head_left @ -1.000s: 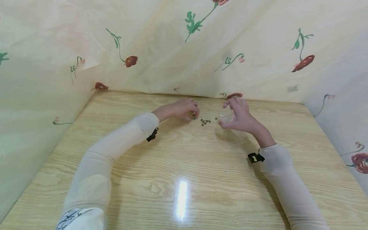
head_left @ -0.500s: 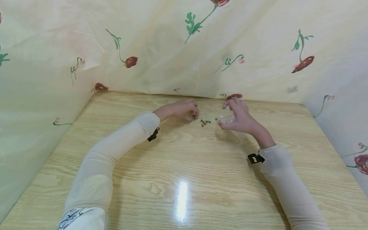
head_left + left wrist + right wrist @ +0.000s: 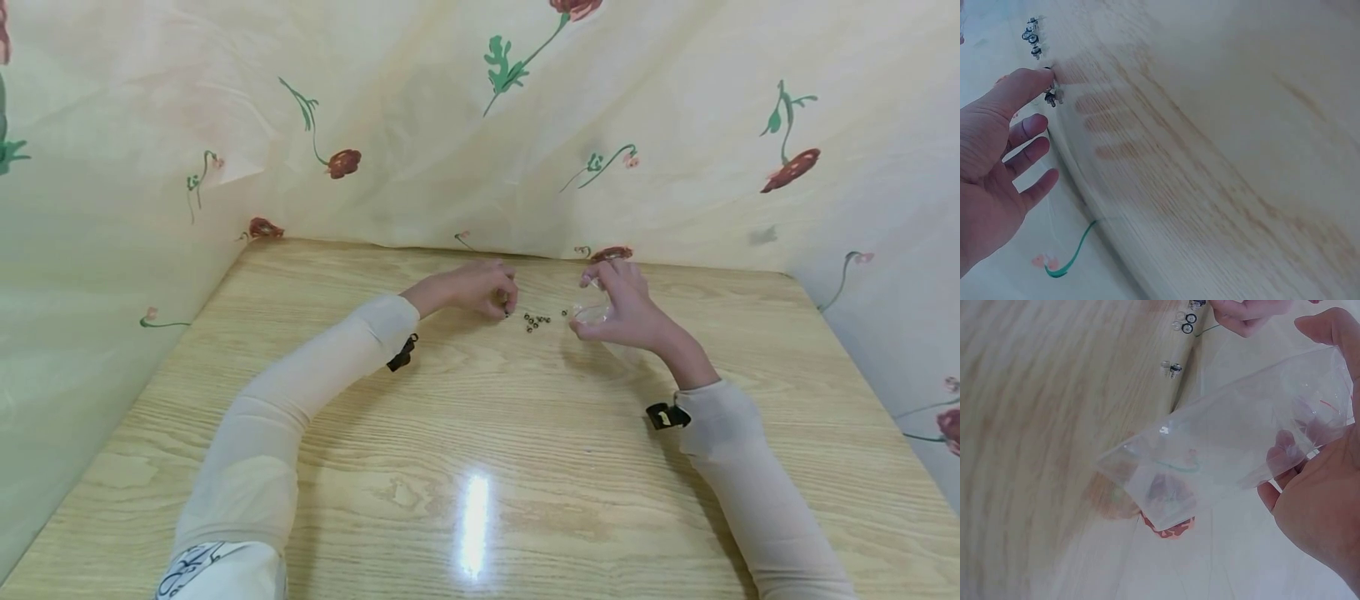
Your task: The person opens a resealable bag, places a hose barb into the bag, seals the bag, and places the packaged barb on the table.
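My left hand [image 3: 480, 287] reaches down at the back of the table, thumb and forefinger together at a small dark piece [image 3: 1050, 98]. In the left wrist view the other fingers are loosely bent. Several similar small pieces [image 3: 534, 322], black-ringed with shiny or clear parts, lie between my hands. A single piece [image 3: 565, 313] lies nearer my right hand. My right hand [image 3: 626, 308] holds a clear plastic bag [image 3: 1210, 434], its thumb and fingers spread at the mouth. The bag hangs toward the table in the right wrist view, and no small pieces show in it.
The wood-grain table [image 3: 420, 450] is bordered at the back and sides by a cream cloth [image 3: 420, 125] printed with flowers. Both hands work close to the table's back edge. A bright light reflection [image 3: 474, 525] shows on the table front.
The left thumb and forefinger have drawn in over the small piece at their tips, which now shows less. The right hand and bag stay in place; the loose pieces lie as before.
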Demonstrator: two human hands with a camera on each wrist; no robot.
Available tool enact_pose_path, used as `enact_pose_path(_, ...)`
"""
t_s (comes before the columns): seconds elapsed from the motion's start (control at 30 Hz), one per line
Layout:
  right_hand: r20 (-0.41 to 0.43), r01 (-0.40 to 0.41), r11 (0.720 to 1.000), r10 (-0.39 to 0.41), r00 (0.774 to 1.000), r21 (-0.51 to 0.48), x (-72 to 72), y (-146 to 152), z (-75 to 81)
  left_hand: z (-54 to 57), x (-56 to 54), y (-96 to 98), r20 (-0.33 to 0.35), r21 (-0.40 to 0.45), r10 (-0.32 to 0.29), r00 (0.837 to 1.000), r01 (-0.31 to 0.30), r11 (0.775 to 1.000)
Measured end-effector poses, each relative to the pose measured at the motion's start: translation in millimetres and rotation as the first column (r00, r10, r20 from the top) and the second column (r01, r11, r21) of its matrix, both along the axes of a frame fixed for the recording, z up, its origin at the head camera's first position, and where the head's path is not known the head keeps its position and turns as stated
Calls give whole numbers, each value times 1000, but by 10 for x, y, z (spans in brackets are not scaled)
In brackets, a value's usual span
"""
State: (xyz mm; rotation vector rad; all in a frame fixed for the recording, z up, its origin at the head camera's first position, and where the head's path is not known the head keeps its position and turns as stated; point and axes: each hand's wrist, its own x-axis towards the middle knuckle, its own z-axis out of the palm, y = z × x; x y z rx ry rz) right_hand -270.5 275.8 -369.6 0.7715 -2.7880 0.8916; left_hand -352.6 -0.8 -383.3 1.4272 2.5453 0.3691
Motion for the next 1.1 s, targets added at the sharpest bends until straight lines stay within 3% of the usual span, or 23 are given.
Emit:
enact_pose_path(0.17,-20,-14,1000,14,1000,-7,7,-1,-14,-9,17,12,11,-2,-9,1000,9,1000)
enact_pose_path(0.6,-43,-8,1000,8,999,-6,22,0,-43,-21,61,32,-59,-37,7,998,-9,999)
enact_pose_path(1.1,-55,-31,999,30,998,-15,40,-9,-40,-27,62,22,-19,4,60,998,-60,998)
